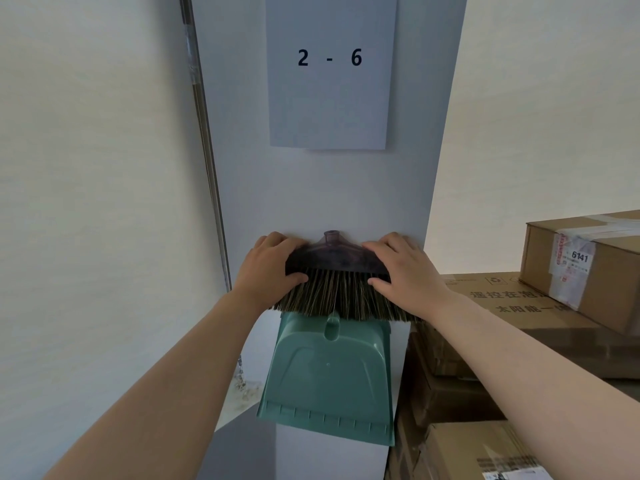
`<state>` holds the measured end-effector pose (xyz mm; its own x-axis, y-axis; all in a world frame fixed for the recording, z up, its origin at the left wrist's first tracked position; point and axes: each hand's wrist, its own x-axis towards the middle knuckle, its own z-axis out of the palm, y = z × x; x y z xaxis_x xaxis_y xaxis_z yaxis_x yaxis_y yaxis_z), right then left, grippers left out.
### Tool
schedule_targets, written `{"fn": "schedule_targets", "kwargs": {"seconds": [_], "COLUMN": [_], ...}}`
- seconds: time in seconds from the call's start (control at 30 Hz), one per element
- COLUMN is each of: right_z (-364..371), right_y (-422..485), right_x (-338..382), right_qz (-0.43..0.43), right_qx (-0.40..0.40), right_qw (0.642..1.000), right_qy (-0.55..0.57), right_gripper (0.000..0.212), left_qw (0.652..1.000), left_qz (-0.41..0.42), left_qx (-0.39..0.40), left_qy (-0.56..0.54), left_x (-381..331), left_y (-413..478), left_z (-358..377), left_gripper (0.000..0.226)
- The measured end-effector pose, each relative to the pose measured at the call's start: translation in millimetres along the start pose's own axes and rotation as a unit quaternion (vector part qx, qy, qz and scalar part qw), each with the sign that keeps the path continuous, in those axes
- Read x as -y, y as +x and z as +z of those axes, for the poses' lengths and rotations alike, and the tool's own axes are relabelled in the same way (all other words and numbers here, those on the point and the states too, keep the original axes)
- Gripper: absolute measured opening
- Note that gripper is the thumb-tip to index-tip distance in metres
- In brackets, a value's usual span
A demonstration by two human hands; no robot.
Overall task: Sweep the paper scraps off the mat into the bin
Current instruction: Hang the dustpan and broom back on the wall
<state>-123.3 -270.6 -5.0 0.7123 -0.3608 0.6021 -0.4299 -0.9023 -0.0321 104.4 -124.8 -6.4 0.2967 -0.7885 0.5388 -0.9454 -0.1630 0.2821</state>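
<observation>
A handleless broom head (337, 271) with a dark translucent plastic cap and brown bristles is held up against a white pillar. My left hand (268, 268) grips its left end, fingers curled over the top and thumb on the bristles. My right hand (403, 268) grips its right end the same way. Directly below the bristles a green plastic dustpan (329, 379) leans against the pillar, back side facing me. No mat, paper scraps or bin are in view.
A paper sheet reading "2 - 6" (330, 71) is stuck on the pillar (311, 195). Stacked cardboard boxes (540, 323) fill the right side close to my right forearm. A metal rail (207, 150) runs along the pillar's left edge, with a white wall beyond.
</observation>
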Motion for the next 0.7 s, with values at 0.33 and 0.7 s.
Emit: {"fn": "schedule_targets", "kwargs": {"seconds": [0.33, 0.7], "right_z": [-2, -8], "right_y": [-2, 0], "right_x": [1, 25], "right_qz": [0.009, 0.009], "right_qx": [-0.002, -0.052], "right_qw": [1.0, 0.998], "right_qy": [0.0, 0.029], "right_gripper": [0.063, 0.057], "left_qw": [1.0, 0.997], "left_qz": [-0.007, -0.011], "left_qx": [-0.015, -0.062], "left_qy": [-0.009, -0.038], "left_x": [-1, 7], "left_y": [-3, -23], "left_z": [-2, -16], "left_gripper": [0.063, 0.059]}}
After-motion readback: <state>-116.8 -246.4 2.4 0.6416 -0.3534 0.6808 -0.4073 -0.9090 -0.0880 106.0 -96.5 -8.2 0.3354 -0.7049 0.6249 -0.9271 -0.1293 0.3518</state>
